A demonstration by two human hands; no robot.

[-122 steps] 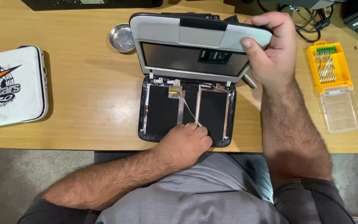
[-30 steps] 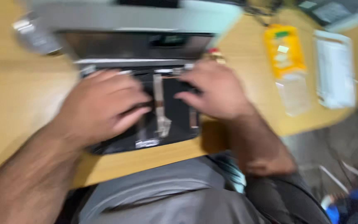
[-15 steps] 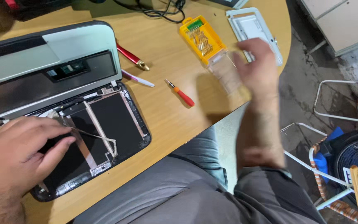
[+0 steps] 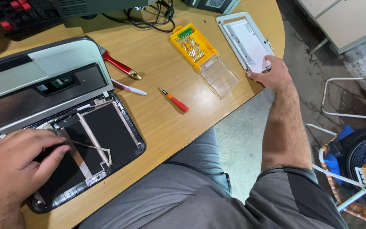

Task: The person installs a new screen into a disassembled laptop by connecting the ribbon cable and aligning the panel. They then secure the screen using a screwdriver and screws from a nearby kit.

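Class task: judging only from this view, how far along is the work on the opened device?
Done: the device lies open, its insides and ribbon cables bare. In hand: the left hand rests on those insides, while the right hand touches the white panel at the table edge. Left: the orange screwdriver lies unused and the device is unclosed.

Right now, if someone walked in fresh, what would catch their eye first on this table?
Probably the opened dark device at the near left, its grey lid tilted up and the left hand resting on its exposed inside. Next, the bright yellow bit case with its clear lid open, mid-table. At the far right edge, the right hand touches a flat white panel.
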